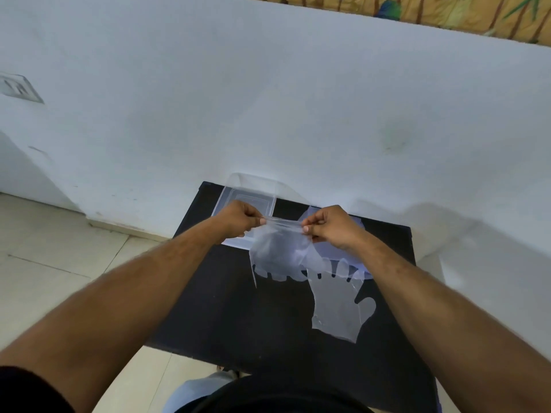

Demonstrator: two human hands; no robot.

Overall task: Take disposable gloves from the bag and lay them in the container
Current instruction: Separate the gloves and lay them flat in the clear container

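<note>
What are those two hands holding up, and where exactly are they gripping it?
A clear disposable glove. The left hand and right hand each pinch a corner of its open cuff edge at the top, so its fingers hang down above the black table.

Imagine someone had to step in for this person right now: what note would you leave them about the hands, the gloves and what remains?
Left hand: pinch grip on the left end of a clear thin plastic glove's cuff.
Right hand: pinches the right end of that cuff; the glove hangs stretched between them, fingers down, above the black table.
Clear rectangular plastic container: at the table's far edge, behind the left hand; contents cannot be told.
Pale plastic bag: under the right hand.
A second clear glove lies flat on the table, near right.
Left: lay the held glove in the container, then the flat one.
</note>
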